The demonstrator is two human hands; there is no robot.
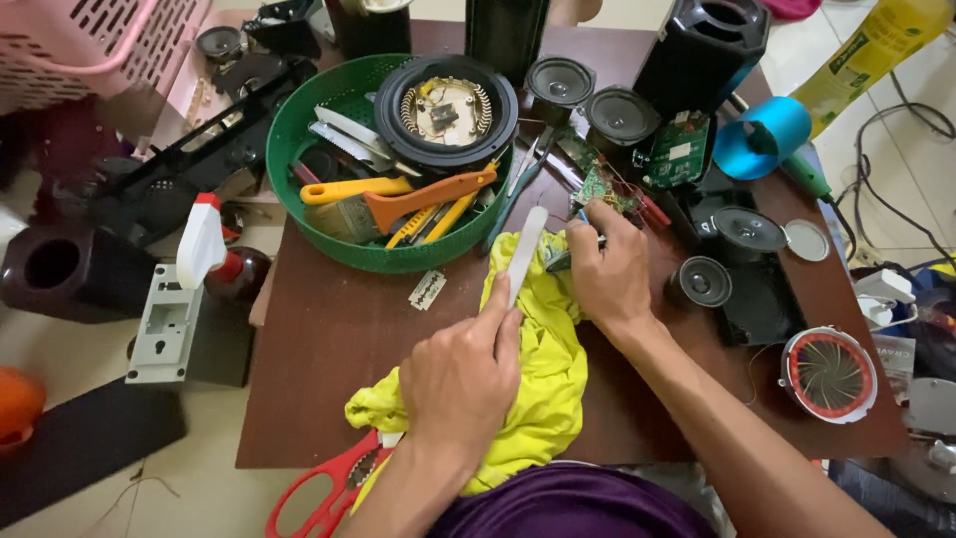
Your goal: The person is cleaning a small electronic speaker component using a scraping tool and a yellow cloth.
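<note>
Gripping a flat white strip (525, 254) in the left hand (460, 379), angled over the yellow cloth (548, 369) on the brown table (329, 339). Right hand (607, 274) clenched around a small dark tool (570, 255), steadying work beside the green basket (299, 189).

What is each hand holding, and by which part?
Left hand holds a flat white plastic strip by its lower end. Right hand pinches a small dark tool; the exact grip point is hidden.

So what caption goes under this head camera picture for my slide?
Left hand holds a white strip over a yellow cloth; right hand grips a small tool beside a green basket.
</note>
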